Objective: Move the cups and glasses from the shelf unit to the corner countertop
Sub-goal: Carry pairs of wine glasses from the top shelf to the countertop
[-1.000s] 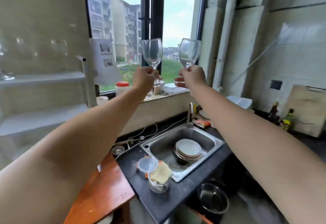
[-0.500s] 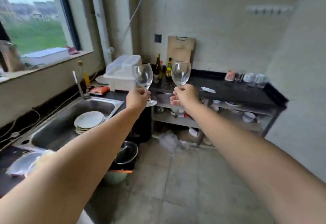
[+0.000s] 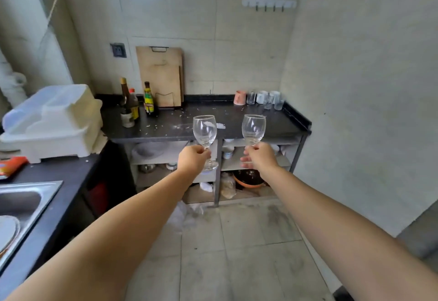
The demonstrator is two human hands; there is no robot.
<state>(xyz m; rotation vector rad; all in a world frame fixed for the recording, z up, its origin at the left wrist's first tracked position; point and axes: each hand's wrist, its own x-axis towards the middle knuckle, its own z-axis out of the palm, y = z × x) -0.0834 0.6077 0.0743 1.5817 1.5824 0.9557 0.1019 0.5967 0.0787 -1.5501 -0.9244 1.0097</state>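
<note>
I hold two clear wine glasses upright in front of me. My left hand [image 3: 192, 159] grips the stem of the left wine glass [image 3: 204, 130]; its foot shows below my fingers. My right hand [image 3: 259, 157] grips the stem of the right wine glass [image 3: 253, 127]. Both glasses hang in the air just short of the front edge of the black corner countertop [image 3: 279, 124]. In the far right corner of that countertop stand a pink cup [image 3: 240, 97], white mugs [image 3: 262, 97] and several small clear glasses [image 3: 268, 101]. The shelf unit is out of view.
Sauce bottles [image 3: 148, 98] and a wooden cutting board [image 3: 161, 75] stand at the back left of the countertop. A white dish rack [image 3: 54, 120] sits on the left counter beside the steel sink [image 3: 26, 200]. Open shelves with bowls and pots lie under the countertop. Tiled floor lies ahead.
The view has swung right from the window and sink to the corner countertop, which is now closer. Both hands kept their glasses and carried them along.
</note>
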